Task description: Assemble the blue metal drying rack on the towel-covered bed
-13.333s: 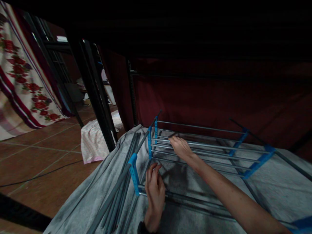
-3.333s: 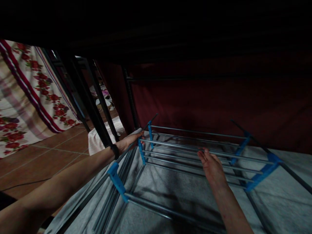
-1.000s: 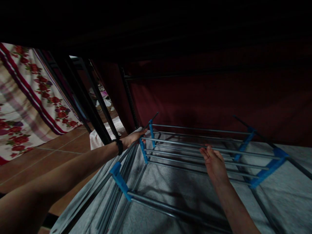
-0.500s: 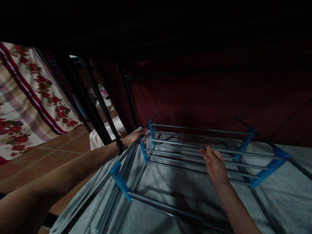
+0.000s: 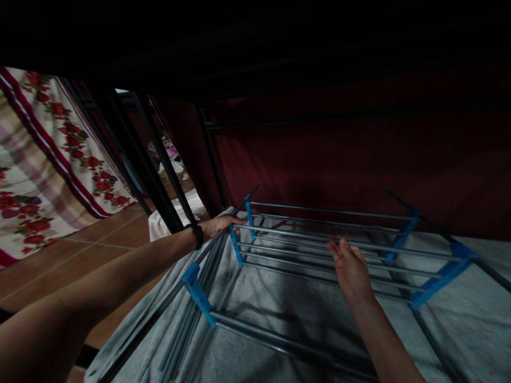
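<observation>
A rack of grey metal tubes (image 5: 287, 261) joined by blue plastic brackets (image 5: 443, 279) lies across a grey blanket (image 5: 271, 300). My left hand (image 5: 219, 226), with a dark band on the wrist, is closed around the top of the left middle blue bracket (image 5: 236, 246), where a tube's end meets it. Part of its fingers is hidden behind the bracket. My right hand (image 5: 352, 268) is farther right, palm turned up. Its thumb and fingers close on the upper metal tube (image 5: 287, 234) of the same section. A nearer blue bracket (image 5: 198, 295) carries more tubes.
Several loose grey tubes (image 5: 191, 314) lie bundled on the blanket at left. Dark metal posts (image 5: 149, 165) stand beyond my left arm. A maroon cloth (image 5: 339, 165) hangs behind the rack, and a dark surface is overhead. Floral fabric (image 5: 72, 138) hangs above the tiled floor (image 5: 80, 260).
The fingers of my left hand have shifted slightly at the bracket, thumb now lower along its top. My right hand stays at the tube. The rack looks almost unmoved.
</observation>
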{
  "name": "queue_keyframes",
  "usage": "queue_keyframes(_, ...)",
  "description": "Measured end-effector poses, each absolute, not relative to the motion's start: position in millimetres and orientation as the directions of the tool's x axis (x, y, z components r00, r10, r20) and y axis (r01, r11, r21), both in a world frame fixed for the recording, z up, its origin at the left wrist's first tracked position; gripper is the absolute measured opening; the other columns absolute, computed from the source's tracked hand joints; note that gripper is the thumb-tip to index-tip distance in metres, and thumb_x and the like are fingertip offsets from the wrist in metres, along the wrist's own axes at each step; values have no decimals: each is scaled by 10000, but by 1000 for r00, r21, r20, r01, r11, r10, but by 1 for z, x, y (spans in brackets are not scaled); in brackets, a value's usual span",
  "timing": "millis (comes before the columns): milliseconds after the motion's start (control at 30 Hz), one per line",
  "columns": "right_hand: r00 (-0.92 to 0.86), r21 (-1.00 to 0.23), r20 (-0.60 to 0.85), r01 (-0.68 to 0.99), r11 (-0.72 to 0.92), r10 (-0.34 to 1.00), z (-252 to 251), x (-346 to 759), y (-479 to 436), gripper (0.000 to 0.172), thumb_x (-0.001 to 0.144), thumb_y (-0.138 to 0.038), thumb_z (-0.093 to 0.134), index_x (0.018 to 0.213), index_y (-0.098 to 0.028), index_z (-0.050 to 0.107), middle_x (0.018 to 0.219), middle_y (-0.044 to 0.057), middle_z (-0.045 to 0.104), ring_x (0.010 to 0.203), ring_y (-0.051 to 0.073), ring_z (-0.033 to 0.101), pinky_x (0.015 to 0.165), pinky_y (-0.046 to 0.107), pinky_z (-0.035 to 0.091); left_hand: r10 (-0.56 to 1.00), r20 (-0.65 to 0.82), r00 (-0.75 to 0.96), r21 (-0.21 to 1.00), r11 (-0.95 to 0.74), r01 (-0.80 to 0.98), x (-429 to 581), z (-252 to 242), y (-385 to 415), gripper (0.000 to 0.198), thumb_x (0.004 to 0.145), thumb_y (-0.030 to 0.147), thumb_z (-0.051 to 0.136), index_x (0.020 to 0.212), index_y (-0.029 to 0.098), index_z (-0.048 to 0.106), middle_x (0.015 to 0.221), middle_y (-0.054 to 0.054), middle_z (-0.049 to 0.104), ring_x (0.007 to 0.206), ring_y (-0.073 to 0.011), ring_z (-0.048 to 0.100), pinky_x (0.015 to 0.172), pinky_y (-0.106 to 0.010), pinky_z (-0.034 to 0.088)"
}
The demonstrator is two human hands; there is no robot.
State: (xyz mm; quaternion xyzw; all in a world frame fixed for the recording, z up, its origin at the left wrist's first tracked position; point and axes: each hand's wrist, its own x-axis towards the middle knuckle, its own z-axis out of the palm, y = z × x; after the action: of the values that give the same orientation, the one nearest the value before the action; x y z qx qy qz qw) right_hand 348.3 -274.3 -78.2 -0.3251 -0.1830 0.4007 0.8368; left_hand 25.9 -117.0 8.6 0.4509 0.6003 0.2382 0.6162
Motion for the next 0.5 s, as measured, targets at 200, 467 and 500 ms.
queue_keyframes(200,562,-781,144,-441,442,815,-91,345,-276,232,736,-383,751,775,-203,610,930,-8,668,869,146,650,931,417,515,830,-529,175,840,483,247,23,8,-110,226,676,248,811,654,137,615,501,5,582,408,-115,552,459,-221,506)
queue_keyframes(467,-15,-428,566,849,309,824,-106,298,-270,282,935,-222,456,1175,-218,605,1187,102,629,1143,249,533,1007,450,372,856,-486,179,867,445,226,25,9,-112,255,653,248,830,641,141,600,485,15,566,404,-104,537,453,-210,494)
queue_keyframes(500,-83,-318,542,901,295,836,-104,293,-267,294,944,-203,442,1194,-221,597,1162,97,638,1116,247,541,997,447,363,858,-482,179,869,442,225,25,8,-112,254,653,245,830,643,140,599,486,16,566,404,-103,536,455,-211,495)
